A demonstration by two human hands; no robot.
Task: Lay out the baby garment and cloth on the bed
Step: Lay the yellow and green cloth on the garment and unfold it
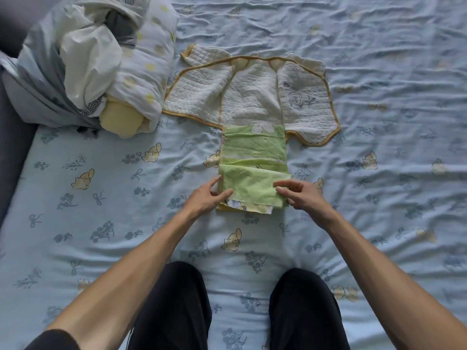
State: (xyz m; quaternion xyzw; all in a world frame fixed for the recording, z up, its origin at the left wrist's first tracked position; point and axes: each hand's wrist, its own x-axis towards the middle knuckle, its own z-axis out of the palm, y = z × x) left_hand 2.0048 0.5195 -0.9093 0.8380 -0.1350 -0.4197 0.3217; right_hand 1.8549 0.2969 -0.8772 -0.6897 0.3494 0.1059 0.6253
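Below the garment [252, 97], spread open on the bed [101, 198], the folded cloth [254, 170] overlaps its hem. Left hand [204, 198] and right hand [300, 195] pinch the cloth's near fold; unfolding remains.

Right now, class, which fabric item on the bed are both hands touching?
The green cloth, folded, nearest the person; the left hand and right hand hold it, unlike the quilted baby garment beyond.

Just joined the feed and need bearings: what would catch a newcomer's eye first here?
The green cloth lies folded at centre, its far end overlapping the opened quilted baby garment. The left hand and right hand press on its near end. A heap of bundled bedding sits at the bed's far left, on the blue printed sheet.
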